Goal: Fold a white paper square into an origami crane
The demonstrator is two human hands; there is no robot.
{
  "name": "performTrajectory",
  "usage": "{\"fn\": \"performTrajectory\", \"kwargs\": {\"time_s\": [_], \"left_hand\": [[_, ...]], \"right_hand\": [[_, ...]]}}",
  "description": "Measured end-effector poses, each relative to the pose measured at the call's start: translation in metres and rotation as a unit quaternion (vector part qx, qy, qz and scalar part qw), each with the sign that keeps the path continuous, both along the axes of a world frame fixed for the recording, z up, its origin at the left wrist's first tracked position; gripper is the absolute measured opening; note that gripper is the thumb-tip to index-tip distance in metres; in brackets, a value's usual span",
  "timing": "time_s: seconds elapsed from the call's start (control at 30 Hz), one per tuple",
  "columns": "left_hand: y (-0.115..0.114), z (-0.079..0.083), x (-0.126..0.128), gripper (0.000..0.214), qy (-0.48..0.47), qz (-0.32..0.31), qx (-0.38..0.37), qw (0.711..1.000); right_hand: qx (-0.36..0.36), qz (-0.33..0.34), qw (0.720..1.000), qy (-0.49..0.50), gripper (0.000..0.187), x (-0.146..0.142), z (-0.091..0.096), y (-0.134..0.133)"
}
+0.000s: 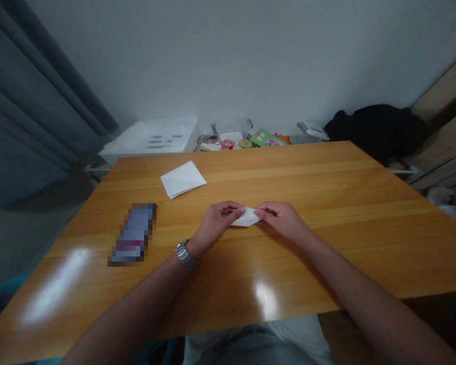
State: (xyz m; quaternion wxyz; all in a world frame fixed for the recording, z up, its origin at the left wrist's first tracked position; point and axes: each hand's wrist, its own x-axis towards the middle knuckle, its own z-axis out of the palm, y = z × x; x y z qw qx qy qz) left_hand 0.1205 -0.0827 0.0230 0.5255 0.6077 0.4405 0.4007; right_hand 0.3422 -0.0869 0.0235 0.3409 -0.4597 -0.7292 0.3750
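Note:
A small folded white paper (pixel 247 218) lies on the wooden table (pixel 327 203) near its middle. My left hand (pixel 217 221) pinches the paper's left end with curled fingers; a metal watch (pixel 185 255) is on that wrist. My right hand (pixel 280 219) pinches the paper's right end, fingers pressed together. Both hands rest on the tabletop and meet over the paper, which shows only between the fingertips.
A stack of white paper sheets (pixel 183 179) lies at the far left of the table. A blurred flat rectangular object (pixel 134 234) sits left of my left hand. Beyond the table are a white box (pixel 152 137), small clutter (pixel 247 140) and a black garment (pixel 376 126).

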Motion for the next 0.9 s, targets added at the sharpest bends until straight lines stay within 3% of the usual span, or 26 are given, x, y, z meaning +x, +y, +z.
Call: {"fn": "performTrajectory", "kwargs": {"time_s": [0.17,0.4,0.73,0.9], "left_hand": [[0.0015,0.0015,-0.0027,0.030,0.017,0.030,0.013,0.999],[-0.0046,0.0050,-0.0007,0.025,0.081,-0.001,0.054,0.995],[-0.0020,0.0036,0.0020,0.025,0.043,0.025,0.050,0.998],[0.0005,0.0012,0.0000,0.029,0.014,0.041,0.014,0.999]], "right_hand": [[0.000,-0.002,1.000,0.017,0.030,0.0022,-0.0011,0.0023],[-0.001,0.013,1.000,0.017,0.027,-0.0030,0.0031,-0.0032],[-0.006,-0.044,0.998,0.034,0.027,0.0013,-0.0001,0.0020],[-0.012,-0.039,0.998,0.046,0.029,0.0003,-0.0001,0.0032]]}}
